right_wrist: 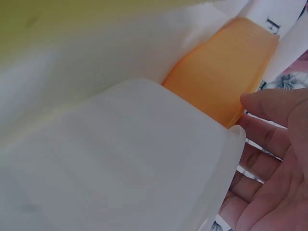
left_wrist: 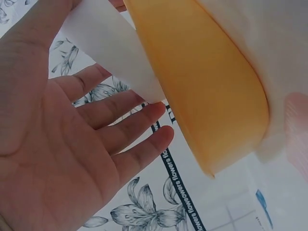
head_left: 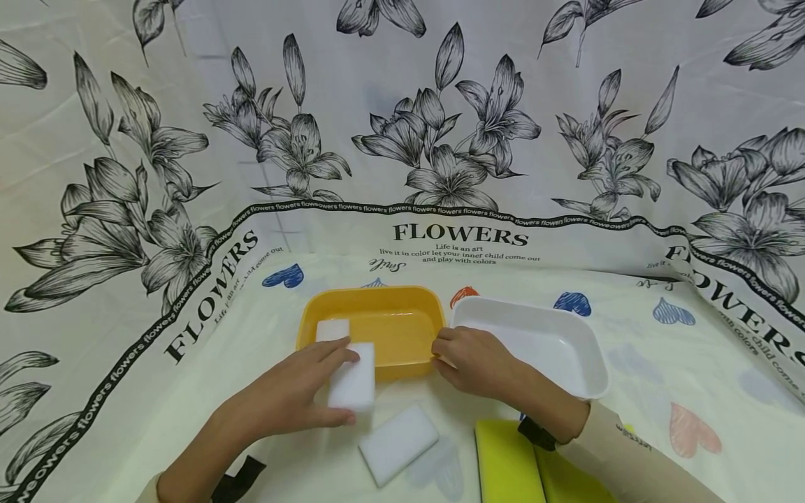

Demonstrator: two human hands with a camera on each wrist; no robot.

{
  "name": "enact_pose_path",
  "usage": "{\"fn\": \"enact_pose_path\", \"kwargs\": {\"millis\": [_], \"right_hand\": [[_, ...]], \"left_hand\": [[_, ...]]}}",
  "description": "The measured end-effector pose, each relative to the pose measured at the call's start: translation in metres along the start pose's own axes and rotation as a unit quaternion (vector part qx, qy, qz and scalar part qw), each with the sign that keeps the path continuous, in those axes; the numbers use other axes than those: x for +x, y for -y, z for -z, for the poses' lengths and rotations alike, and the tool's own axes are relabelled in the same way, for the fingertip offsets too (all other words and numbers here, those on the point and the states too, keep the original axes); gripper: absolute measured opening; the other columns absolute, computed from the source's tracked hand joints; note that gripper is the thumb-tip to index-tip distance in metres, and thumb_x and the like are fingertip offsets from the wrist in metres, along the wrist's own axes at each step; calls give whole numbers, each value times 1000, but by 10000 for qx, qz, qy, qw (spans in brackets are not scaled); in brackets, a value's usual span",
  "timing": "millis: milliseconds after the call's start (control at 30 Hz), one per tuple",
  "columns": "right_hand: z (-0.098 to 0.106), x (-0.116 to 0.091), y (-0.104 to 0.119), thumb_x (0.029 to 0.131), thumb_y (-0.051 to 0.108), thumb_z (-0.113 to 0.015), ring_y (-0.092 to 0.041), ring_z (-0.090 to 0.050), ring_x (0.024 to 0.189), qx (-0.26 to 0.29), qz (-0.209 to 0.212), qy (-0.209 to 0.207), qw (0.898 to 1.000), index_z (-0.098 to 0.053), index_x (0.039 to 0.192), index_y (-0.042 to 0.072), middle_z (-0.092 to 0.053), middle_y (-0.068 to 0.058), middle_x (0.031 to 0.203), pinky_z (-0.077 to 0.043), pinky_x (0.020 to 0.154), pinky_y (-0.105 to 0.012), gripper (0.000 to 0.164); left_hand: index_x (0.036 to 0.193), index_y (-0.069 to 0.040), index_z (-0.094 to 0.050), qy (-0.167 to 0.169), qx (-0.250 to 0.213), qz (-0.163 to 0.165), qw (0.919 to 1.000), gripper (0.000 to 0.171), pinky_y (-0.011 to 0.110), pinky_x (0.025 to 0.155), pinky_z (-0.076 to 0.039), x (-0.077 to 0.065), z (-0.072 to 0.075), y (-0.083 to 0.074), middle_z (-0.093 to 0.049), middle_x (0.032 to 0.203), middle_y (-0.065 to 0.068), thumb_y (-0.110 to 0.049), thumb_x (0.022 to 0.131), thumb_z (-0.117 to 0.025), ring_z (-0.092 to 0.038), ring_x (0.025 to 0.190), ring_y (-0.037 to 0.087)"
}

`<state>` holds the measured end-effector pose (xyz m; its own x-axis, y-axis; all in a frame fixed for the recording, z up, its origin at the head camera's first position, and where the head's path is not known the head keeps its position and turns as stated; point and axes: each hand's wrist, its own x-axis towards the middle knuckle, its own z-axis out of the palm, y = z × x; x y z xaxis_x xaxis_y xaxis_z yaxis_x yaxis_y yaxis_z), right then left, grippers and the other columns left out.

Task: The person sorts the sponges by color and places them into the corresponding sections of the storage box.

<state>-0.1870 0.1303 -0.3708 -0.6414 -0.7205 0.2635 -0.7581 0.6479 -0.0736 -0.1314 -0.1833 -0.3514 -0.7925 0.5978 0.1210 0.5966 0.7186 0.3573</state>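
Note:
My left hand (head_left: 292, 391) holds a white sponge block (head_left: 353, 388) between thumb and fingers, at the front left rim of a yellow plastic tub (head_left: 396, 369). A second white sponge (head_left: 332, 330) is inside the tub on its left side. In the left wrist view, the held sponge (left_wrist: 108, 45) reaches up against the tub's wall (left_wrist: 207, 91). My right hand (head_left: 479, 362) pinches the tub's right rim, beside a white plastic tub (head_left: 581, 360). In the right wrist view, the thumb (right_wrist: 264, 103) lies on the yellow rim; the fingers are partly hidden behind the tubs.
Another white sponge (head_left: 399, 445) lies flat on the light heart-print cloth (head_left: 635, 426), in front of the yellow tub. Yellow-green flat pieces (head_left: 506, 461) lie under the right forearm. A flower-print curtain (head_left: 440, 154) closes off the back and sides.

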Motion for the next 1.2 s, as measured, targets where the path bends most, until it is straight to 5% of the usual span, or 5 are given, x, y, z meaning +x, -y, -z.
{"fn": "enact_pose_path", "kwargs": {"millis": [167, 367, 767, 1200], "right_hand": [[0, 0, 0, 88, 13, -76, -11, -51, 67, -7, 14, -12, 10000, -72, 89, 11, -63, 3, 83, -48, 59, -21, 5], [0, -1, 0, 89, 12, -74, -11, -54, 69, -14, 39, -16, 10000, -72, 88, 11, -65, 3, 84, -49, 61, -21, 3], [0, 0, 1, 89, 14, -75, -12, -56, 70, 15, -29, 99, 9999, -73, 89, 10, -67, 1, 86, -51, 63, -22, 4], [1, 0, 2, 89, 14, -74, -12, -56, 70, -12, 12, 20, 10000, -73, 88, 11, -67, 2, 86, -51, 62, -22, 3]], "left_hand": [[138, -8, -59, -148, 317, -106, 9993, 68, 55, 105, -41, 0, 1, 0, -49, 149, 14, -55, 89, -70, -46, 136, 33], [125, -8, -70, -361, 589, -281, 9972, 46, 47, 95, -51, 6, 2, -2, -68, 125, 4, -37, 90, -75, -63, 118, 26], [124, -10, -71, -316, 311, -147, 9989, 37, 42, 88, -55, 21, -3, 3, -72, 114, 0, -34, 96, -69, -67, 101, 17], [126, -6, -69, -241, 141, -267, 9993, 32, 44, 91, -54, 33, -11, 7, -72, 115, 3, -21, 103, -53, -67, 106, 20]]}}
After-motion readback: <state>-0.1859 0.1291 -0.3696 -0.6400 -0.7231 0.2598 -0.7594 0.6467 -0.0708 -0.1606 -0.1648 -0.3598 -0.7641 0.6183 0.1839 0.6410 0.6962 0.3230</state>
